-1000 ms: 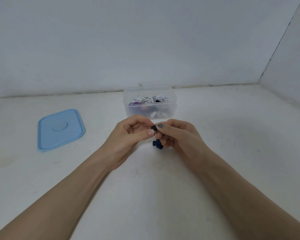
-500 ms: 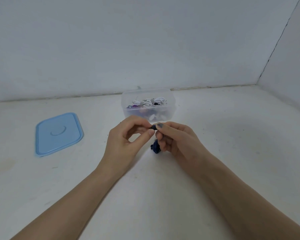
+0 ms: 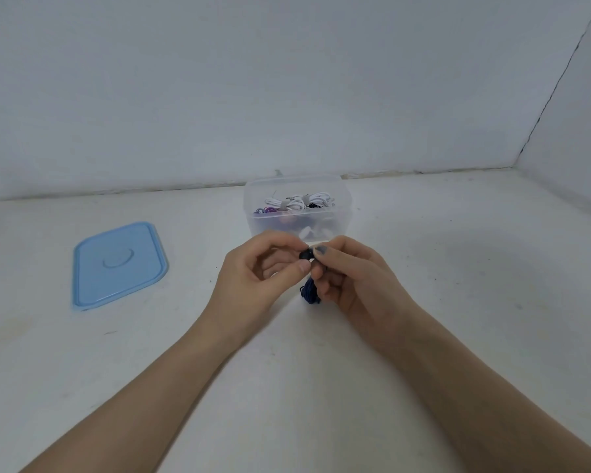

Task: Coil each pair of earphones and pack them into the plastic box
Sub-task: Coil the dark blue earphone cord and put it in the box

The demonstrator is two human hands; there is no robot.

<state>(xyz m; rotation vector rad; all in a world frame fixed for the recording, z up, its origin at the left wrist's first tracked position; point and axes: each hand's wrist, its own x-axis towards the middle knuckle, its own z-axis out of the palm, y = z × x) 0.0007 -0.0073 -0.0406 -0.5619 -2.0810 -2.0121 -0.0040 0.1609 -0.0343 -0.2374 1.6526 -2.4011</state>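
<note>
From the head camera, both hands meet above the white desk, just in front of the clear plastic box: the left hand pinches a small dark end piece between thumb and forefinger, while the right hand curls its fingers around the coiled dark blue earphones, whose loops hang below. The box holds white and purple earphones, and its blue lid lies flat on the desk, well apart to the left.

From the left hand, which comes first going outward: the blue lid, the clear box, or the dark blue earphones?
Seen from the head view, from the left hand:
1. Dark blue earphones, pinched at its fingertips.
2. Clear plastic box, just behind the hands.
3. Blue lid, off to the left on the table.
</note>
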